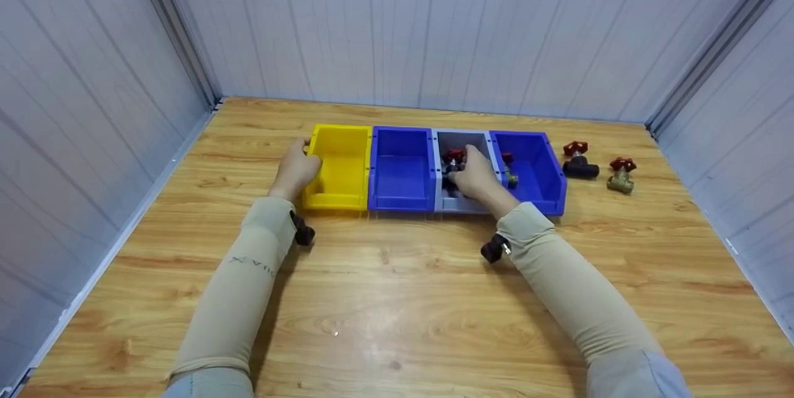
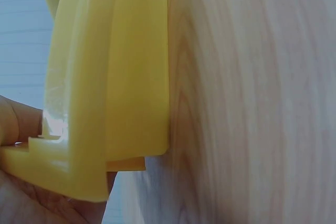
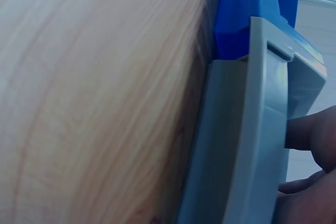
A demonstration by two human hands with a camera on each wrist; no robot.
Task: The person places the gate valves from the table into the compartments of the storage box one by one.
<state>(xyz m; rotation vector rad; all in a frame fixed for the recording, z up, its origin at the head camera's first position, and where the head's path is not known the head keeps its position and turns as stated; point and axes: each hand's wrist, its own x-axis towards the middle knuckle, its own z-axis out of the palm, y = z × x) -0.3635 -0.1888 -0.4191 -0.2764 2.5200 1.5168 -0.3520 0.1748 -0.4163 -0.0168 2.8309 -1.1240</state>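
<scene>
Nearest, two beige sleeves (image 1: 232, 274) reach forward over the wood-grained counter (image 1: 397, 299); dark lettering marks the left one. A black device (image 1: 303, 232) sits at the left wrist, and another black device (image 1: 494, 249) at the right. A small pale fleck (image 1: 335, 333) lies on the counter between the arms.

Beyond them, four bins stand in a row, side by side and touching. The left hand (image 1: 296, 168) grips the outer side of the yellow bin (image 1: 342, 168), its fingers clamped on the wall, with part of the hand on either side of it. Next comes the left blue bin (image 1: 402, 175). The right hand (image 1: 476, 176) reaches into the grey bin (image 1: 462, 204), its fingers beside a dark valve (image 1: 452, 164) with a red handle; whether they pinch it cannot be told.

In the right blue bin (image 1: 539, 181), a red-handled valve (image 1: 512, 178) rests close to the wall shared with the grey one. To the right, on the counter, lie a brass valve (image 1: 620, 181) and, slightly farther back, a black valve (image 1: 580, 167), both red-handled and apart. Pale panelled walls (image 1: 397, 32) close the far edge and both sides.
</scene>
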